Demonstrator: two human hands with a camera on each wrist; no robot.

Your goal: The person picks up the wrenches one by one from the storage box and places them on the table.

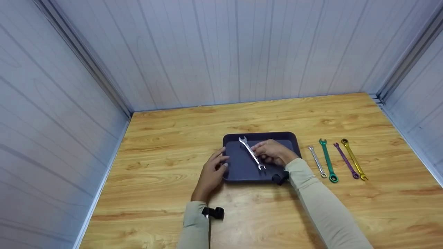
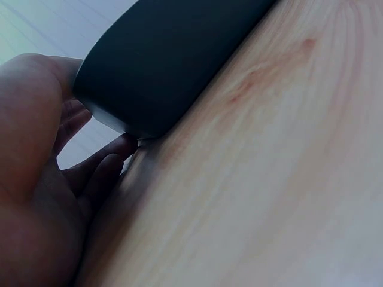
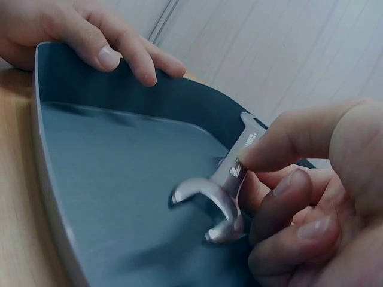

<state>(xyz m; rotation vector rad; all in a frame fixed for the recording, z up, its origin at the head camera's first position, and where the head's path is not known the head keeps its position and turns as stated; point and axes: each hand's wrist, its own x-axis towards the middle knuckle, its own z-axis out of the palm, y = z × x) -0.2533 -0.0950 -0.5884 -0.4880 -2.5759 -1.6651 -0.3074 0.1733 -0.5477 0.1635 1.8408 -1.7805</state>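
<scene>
Over the dark tray (image 1: pixel 238 169), my right hand (image 1: pixel 273 152) pinches a silver double open-end wrench (image 1: pixel 250 152) by its shank between thumb and fingers. In the right wrist view one open end of the wrench (image 3: pixel 224 209) points toward the camera, above the tray floor with a shadow below. My left hand (image 1: pixel 211 173) rests against the tray's left rim, its fingers extended and fingertips lying over the edge. The left wrist view shows the tray's outer wall (image 2: pixel 149 66) beside the left hand (image 2: pixel 36 155).
Right of the tray lie several wrenches side by side on the wooden table (image 1: pixel 155 193): a small silver one (image 1: pixel 317 162), a green one (image 1: pixel 328 160), a purple one (image 1: pixel 346 160) and a yellow one (image 1: pixel 354 159). Pale panel walls (image 1: pixel 221 52) stand behind and at both sides.
</scene>
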